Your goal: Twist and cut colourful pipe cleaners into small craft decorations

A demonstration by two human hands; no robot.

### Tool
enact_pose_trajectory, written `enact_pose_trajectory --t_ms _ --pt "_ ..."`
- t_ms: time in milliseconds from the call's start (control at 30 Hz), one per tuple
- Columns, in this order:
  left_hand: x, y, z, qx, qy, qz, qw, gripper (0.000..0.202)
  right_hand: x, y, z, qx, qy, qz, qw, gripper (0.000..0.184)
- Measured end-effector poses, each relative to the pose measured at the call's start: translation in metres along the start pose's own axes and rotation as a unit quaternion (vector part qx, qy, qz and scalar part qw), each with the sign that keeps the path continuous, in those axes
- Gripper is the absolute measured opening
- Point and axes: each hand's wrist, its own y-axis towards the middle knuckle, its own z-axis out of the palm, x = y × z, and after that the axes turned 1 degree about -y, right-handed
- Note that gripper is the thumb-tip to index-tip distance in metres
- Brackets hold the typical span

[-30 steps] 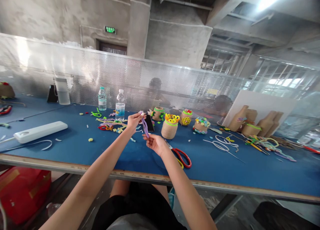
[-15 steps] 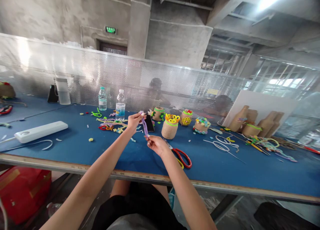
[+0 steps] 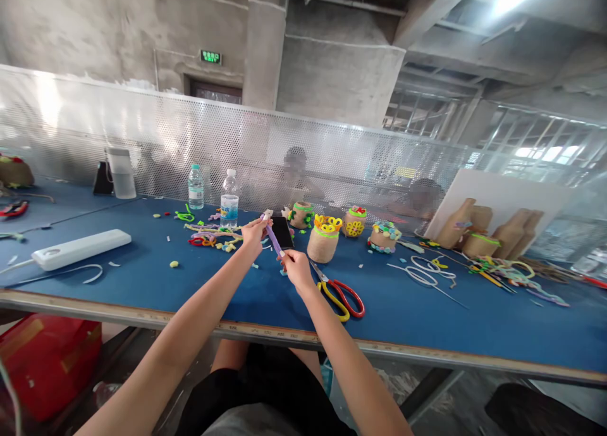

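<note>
Head view: the left hand (image 3: 253, 233) and right hand (image 3: 298, 271) are pinching a purple pipe cleaner (image 3: 274, 241) above the blue table (image 3: 142, 303), overlapping a dark phone (image 3: 283, 232); the right-hand grip is hiding its lower end.

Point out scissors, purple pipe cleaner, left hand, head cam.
scissors (image 3: 337, 285): head view, red handle loop.
purple pipe cleaner (image 3: 274, 241): head view, middle of its length.
left hand (image 3: 253, 231): head view, back of the hand.
</note>
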Motion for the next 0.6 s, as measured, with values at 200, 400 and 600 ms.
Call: enact_pose_trajectory --t_ms 200,400,600 --pt "0.006 -0.006 0.006 0.035 -0.008 0.028 0.999 0.008 0.004 -0.002 0.004 0.038 0.058 0.095 0.993 0.026" --pt "0.005 -0.011 0.008 0.046 -0.017 0.045 0.998 0.008 0.008 -0.005 0.001 0.092 0.148 0.201 0.964 0.032" --pt "0.004 -0.012 0.008 0.049 -0.017 0.057 0.997 0.005 0.013 -0.006 -0.002 0.094 0.207 0.254 0.940 0.030"
